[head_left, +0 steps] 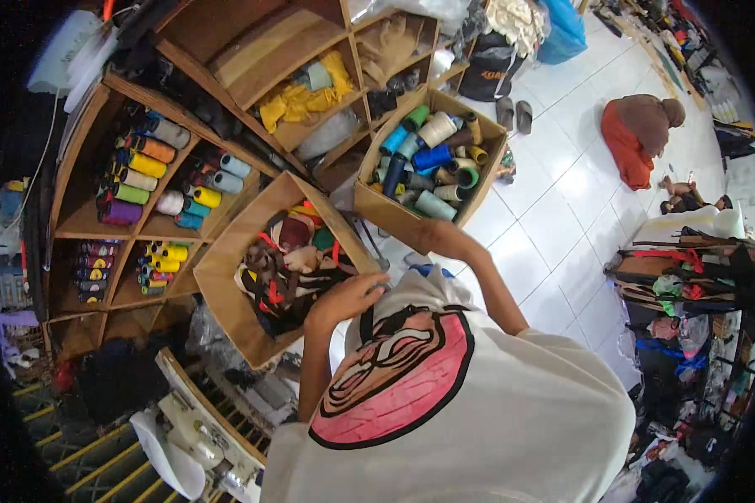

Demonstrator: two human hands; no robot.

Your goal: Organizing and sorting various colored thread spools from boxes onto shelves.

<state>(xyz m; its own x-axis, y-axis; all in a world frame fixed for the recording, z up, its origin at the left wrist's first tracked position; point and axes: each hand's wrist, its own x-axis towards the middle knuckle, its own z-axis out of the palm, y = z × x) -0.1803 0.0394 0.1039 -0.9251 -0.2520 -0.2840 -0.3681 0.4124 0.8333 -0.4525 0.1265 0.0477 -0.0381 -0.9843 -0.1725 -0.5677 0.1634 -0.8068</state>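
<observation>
Two cardboard boxes are in front of me. The far one [367, 201] is full of thread cones [436, 130] in blue, green, cream and other colours. My right hand [434, 237] is closed on its near rim, the fingers partly hidden. The nearer box [218, 289], to the left, holds a jumble of fabric scraps [298, 260] in brown, black, red and pink. Over this box's right edge lies my left hand [351, 298], open, fingers stretched toward the right and nothing visible in them.
Wooden shelving [117, 289] with coloured thread cones stands at the left. A sewing machine [197, 436] is at the lower left. On the white tiled floor [554, 201] are dark slippers [513, 116] and a crouching person [637, 138]. Piled fabric [679, 289] lines the right side.
</observation>
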